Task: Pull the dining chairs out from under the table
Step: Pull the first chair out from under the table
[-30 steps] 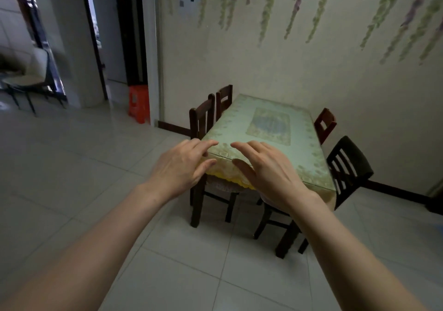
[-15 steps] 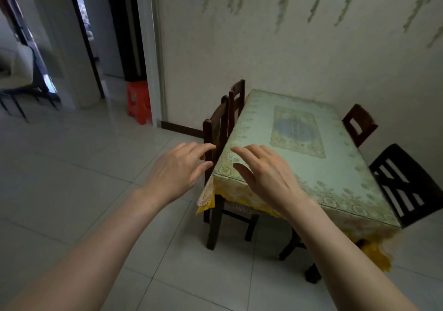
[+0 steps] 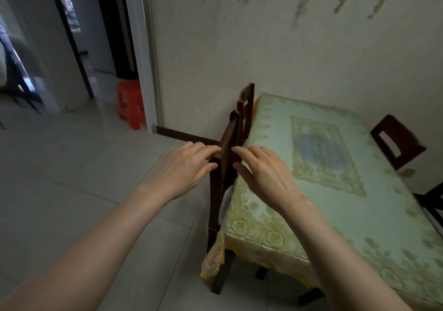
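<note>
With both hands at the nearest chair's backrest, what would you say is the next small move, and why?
Probably close both hands on the nearest chair top rail. The left hand and right hand flank it with fingers open, seemingly not yet gripping, and the chair is tucked against the table, so a pull needs a firm hold first.

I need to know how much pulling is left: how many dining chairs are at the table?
4: the near left chair at the hands, one behind it, a reddish one far right, a black one at the right edge. Others may be hidden.

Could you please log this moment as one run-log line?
stage: reaching | left hand: open at near chair backrest | right hand: open, opposite side | chair: tucked against table
</note>
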